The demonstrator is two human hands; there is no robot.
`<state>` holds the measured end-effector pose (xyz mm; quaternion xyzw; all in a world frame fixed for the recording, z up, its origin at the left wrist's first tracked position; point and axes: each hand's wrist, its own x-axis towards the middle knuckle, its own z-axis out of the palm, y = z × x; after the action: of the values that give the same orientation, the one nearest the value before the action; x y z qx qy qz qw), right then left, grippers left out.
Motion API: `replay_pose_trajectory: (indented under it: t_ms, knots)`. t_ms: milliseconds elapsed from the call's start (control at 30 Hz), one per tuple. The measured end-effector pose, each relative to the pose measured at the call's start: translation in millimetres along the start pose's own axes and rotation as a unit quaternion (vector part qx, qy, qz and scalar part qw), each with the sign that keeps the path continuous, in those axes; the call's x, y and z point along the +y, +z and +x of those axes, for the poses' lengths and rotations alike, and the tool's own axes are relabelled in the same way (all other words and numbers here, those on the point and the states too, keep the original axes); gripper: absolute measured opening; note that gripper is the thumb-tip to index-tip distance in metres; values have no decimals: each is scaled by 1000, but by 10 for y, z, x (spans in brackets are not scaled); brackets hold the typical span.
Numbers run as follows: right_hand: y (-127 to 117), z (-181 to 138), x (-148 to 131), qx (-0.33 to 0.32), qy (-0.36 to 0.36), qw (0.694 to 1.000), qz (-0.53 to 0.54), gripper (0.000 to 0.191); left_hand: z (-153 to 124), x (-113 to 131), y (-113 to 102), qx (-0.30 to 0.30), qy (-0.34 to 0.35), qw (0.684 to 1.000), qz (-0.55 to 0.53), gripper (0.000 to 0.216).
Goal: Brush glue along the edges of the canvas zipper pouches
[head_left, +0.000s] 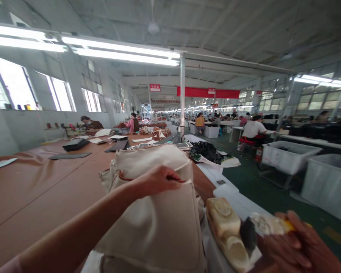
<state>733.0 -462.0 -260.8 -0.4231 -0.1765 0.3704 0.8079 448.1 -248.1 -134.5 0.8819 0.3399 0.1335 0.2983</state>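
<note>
My left hand [163, 179] reaches across a beige bag [161, 223], its thumb and fingers pinched on the edge of the upper panel near the right side. The bag lies in a stack of similar beige pieces on the table. At lower right, my right hand [301, 242] is closed around a brush [268, 224] with a yellow handle, a whitish crusted middle and a dark end. Motion blurs this hand. The brush's dark end is beside a yellowed plastic container [223, 216], which sits just right of the bag.
A brown-covered table [45, 189] stretches left, with dark flat pieces [75, 144] on it. Black scraps [206, 151] lie beyond the bag. White bins [290, 155] stand on the green floor at right. A white post [182, 98] rises ahead; several people work farther off.
</note>
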Motion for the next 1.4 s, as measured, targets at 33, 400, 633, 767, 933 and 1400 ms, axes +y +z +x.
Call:
replay_pose_trajectory:
  t_ms: [33, 400, 633, 767, 933, 1400]
  knots:
    - [126, -27, -34, 9, 25, 999, 35, 37, -124, 19, 82, -25, 4, 1000, -17, 38]
    - [631, -406, 64, -7, -68, 998, -6, 32, -910, -133, 767, -12, -22, 983, -181, 29]
    - [763, -543, 253, -76, -152, 978, -118, 30, -954, -24, 906, 30, -18, 987, -158, 23]
    - [838, -483, 362, -114, -218, 948, -201, 27, -979, -46, 976, 17, -8, 978, -210, 22]
    - [809, -431, 224, -70, -265, 940, -202, 25, -1005, -100, 1006, 30, -3, 978, -209, 18]
    - [644, -393, 61, -57, -196, 963, -175, 27, -1322, 73, 1064, 191, 274, 902, 275, 25]
